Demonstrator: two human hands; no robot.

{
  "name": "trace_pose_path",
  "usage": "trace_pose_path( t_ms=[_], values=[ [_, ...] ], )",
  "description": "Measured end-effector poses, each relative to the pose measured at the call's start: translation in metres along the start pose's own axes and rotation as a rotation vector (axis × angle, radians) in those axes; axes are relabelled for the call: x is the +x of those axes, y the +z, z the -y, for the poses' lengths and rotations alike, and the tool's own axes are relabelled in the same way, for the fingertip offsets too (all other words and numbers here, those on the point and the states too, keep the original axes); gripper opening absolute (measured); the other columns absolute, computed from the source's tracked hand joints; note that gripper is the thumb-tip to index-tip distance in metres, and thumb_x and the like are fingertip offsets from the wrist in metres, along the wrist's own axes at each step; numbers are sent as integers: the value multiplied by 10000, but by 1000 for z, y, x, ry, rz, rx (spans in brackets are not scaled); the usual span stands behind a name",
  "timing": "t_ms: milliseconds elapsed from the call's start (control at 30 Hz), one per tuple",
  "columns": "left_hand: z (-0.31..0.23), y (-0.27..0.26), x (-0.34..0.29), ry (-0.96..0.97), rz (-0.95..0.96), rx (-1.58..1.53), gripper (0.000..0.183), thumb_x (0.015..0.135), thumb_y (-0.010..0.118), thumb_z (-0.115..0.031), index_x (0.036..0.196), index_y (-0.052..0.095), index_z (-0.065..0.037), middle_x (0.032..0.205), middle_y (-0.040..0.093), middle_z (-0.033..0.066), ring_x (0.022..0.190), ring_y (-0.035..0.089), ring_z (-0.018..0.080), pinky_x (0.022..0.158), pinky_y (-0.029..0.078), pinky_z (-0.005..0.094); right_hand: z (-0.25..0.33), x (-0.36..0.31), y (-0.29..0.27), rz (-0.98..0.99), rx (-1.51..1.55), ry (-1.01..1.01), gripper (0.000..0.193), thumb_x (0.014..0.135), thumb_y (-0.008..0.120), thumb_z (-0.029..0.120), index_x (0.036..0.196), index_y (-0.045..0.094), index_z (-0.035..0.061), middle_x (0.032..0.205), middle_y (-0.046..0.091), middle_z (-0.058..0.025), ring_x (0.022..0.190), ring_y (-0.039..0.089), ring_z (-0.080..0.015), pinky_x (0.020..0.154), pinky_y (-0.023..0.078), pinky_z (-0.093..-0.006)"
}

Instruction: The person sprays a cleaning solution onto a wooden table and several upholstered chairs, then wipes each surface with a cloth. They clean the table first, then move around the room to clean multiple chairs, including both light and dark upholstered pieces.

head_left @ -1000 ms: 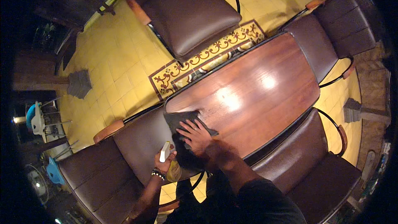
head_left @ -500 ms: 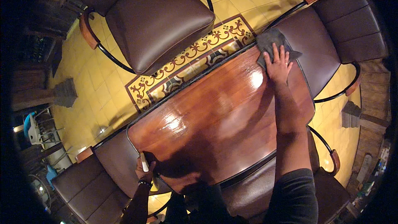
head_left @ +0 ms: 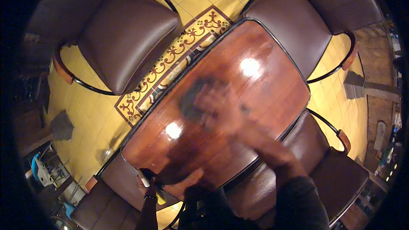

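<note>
My right hand (head_left: pixel 213 102), smeared by motion, lies over a dark grey cloth (head_left: pixel 191 101) on the glossy brown wooden table (head_left: pixel 272 76). Its fingers are too blurred to show whether they grip the cloth or press it flat. At the table's near left corner, my left hand (head_left: pixel 147 184) is closed around what looks like a spray bottle (head_left: pixel 145 181). A pale part and a dark top of it show, with yellow below; the rest is hidden by my hand and the shadow.
Dark brown padded chairs stand around the table: one far left (head_left: pixel 128 34), one far right (head_left: pixel 294 25), one near left (head_left: pixel 104 198) and a seat at the near right (head_left: pixel 260 183). Their curved black armrests have wooden caps. Yellow tiles with a patterned border (head_left: pixel 170 55) cover the floor.
My right hand and the cloth have swept from the table's far right corner toward its middle left. The view has turned and shifted a little. My left hand stays by the near left corner.
</note>
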State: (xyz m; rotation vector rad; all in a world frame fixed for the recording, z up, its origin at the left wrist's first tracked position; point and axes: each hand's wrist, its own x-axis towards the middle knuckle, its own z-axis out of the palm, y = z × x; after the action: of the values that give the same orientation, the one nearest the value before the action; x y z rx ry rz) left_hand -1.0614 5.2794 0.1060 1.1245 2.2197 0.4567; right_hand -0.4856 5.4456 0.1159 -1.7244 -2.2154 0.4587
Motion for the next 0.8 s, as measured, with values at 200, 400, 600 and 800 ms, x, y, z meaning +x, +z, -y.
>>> trace_pose_path(
  t_ms=[200,400,600,800],
  values=[
    [-23,-3,-3,163,108,-23,745,765,852,-45,1430,526,-119,1172,665,22,1079,622,187,983,518,373,-193,-51,-85,-342,-428,932,709,975,507,652,1588,392,316,1678,328,-75,1533,305,-349,1208,192,-641],
    [-34,-8,-13,-90,155,-77,723,786,860,-95,1426,524,-133,1099,696,21,990,635,167,912,541,356,-163,-158,-77,-372,-257,1404,709,1018,449,621,1637,285,317,1725,195,-86,1580,161,-380,1179,127,-738],
    [-5,-5,0,104,142,7,786,768,894,-207,1454,512,-165,1174,716,77,1033,658,195,908,546,371,124,-103,5,5,-317,458,616,974,531,429,1528,456,169,1615,380,-129,1496,321,-336,1159,185,-749],
    [2,-9,3,119,195,-104,832,749,907,-279,1467,505,-158,1208,718,105,1085,682,237,934,552,406,105,-161,16,17,302,-7,484,988,576,307,1456,519,196,1517,496,-119,1391,456,-316,1128,364,-600]
  ],
)
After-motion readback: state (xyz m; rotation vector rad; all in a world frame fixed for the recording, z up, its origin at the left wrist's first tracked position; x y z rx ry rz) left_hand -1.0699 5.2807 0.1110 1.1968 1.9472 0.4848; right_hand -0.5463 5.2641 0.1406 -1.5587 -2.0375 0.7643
